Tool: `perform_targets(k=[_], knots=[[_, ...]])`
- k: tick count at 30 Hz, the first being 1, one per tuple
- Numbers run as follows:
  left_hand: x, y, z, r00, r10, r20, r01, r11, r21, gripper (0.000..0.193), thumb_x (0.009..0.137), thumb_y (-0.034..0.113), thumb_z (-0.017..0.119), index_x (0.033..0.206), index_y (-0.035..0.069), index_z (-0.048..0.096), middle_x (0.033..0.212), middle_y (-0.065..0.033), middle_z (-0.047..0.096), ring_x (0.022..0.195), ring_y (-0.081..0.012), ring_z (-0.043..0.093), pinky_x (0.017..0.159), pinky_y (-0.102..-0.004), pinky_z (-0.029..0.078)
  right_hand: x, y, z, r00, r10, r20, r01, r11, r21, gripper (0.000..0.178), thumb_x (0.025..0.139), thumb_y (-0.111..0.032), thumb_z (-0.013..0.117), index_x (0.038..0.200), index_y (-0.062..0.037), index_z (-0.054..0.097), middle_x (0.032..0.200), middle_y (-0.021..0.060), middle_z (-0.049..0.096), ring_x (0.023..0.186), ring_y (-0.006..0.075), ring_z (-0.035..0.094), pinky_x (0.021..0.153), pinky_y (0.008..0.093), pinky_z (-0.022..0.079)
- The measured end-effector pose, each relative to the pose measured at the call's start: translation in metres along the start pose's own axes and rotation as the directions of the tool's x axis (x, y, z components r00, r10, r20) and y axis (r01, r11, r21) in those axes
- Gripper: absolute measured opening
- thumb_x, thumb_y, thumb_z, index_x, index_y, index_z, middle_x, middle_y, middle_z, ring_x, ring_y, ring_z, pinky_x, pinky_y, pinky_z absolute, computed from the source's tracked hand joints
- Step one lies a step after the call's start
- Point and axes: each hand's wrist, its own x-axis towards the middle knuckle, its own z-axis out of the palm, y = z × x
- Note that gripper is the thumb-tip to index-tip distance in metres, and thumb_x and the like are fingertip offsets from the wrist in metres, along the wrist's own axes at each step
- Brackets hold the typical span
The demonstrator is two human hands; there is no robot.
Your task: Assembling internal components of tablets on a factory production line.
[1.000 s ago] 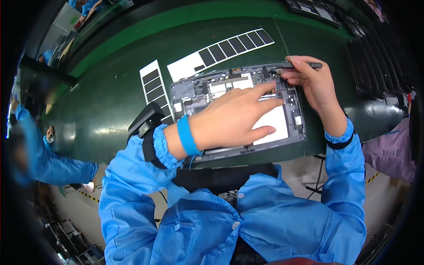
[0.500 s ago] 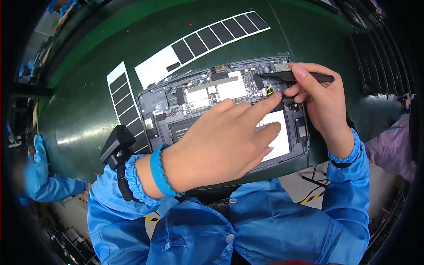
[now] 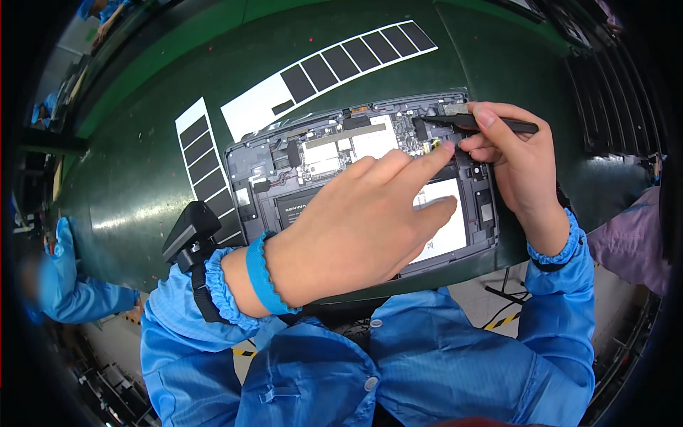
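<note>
Head view: one smooth, glossy, dark-green tabletop [image 3: 135, 185] lies beneath one opened, thin rectangular grey device chassis [image 3: 249, 162], which sits at its near edge and exposes circuitry and flat white panels. Beyond the chassis lies one long white backing strip [image 3: 334, 67] with seven large black rectangles and one small black piece; left of the chassis, one shorter white strip [image 3: 205, 171] shows at least five black rectangles. Two bare hands work at the chassis: the left hand [image 3: 359, 213] stretches across it, two fingers extended and spread, nothing visible in its grasp; whether the fingertips press down, I cannot tell. At the chassis's right end, the right hand [image 3: 523, 156] pinches one slim, tapered pair of black tweezers [image 3: 462, 121], tip over the chassis's far-right circuitry. One ruffled blue fabric wristband [image 3: 262, 274] circles the left wrist, by the chassis's near-left corner.
</note>
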Motion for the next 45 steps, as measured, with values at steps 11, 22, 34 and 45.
perform_targets(k=[11,22,34,45], knots=[[0.002,0.005,0.007,0.991,-0.109,-0.076,0.119,0.983,0.138,0.052,0.076,0.023,0.07,0.126,0.013,0.059,0.141,-0.0196,0.042,0.123,-0.0364,0.041,0.099,-0.0479,0.036,0.001,0.003,-0.004,0.999,-0.024,0.024,0.023,0.999,0.025,0.027,0.09,-0.015,0.066,0.106,0.0069,0.065,0.092,0.0155,0.068,0.075,0.0183,0.07,0.065,0.0231,0.055],[0.001,-0.003,0.011,0.989,-0.08,-0.126,0.096,0.987,0.13,0.058,0.078,0.027,0.07,0.134,0.024,0.053,0.144,-0.0235,0.036,0.129,-0.0422,0.036,0.102,-0.0524,0.032,0.002,0.001,0.001,0.997,-0.053,-0.053,0.058,0.995,0.085,0.031,0.092,-0.015,0.063,0.113,0.0068,0.062,0.093,0.0154,0.068,0.077,0.0201,0.07,0.067,0.0245,0.056],[-0.088,0.023,-0.051,0.848,-0.363,-0.387,0.35,0.931,-0.105,0.065,0.085,0.017,0.066,0.143,0.008,0.039,0.144,-0.0218,0.037,0.127,-0.0364,0.043,0.105,-0.0426,0.036,-0.033,0.004,-0.034,0.911,-0.396,-0.114,0.329,0.866,-0.376,0.039,0.101,-0.026,0.048,0.127,0.0028,0.054,0.11,0.0185,0.066,0.104,0.0224,0.064,0.088,0.0302,0.05],[-0.145,0.038,0.013,0.651,-0.643,-0.403,0.226,0.672,-0.706,0.07,0.082,0.014,0.067,0.143,0.0,0.034,0.146,-0.021,0.034,0.138,-0.0303,0.03,0.109,-0.0433,0.029,-0.073,0.016,0.008,0.957,-0.284,-0.061,0.274,0.953,-0.133,0.058,0.091,-0.004,0.057,0.144,0.0016,0.032,0.146,0.0196,0.037,0.134,0.026,0.038,0.109,0.0344,0.031]])
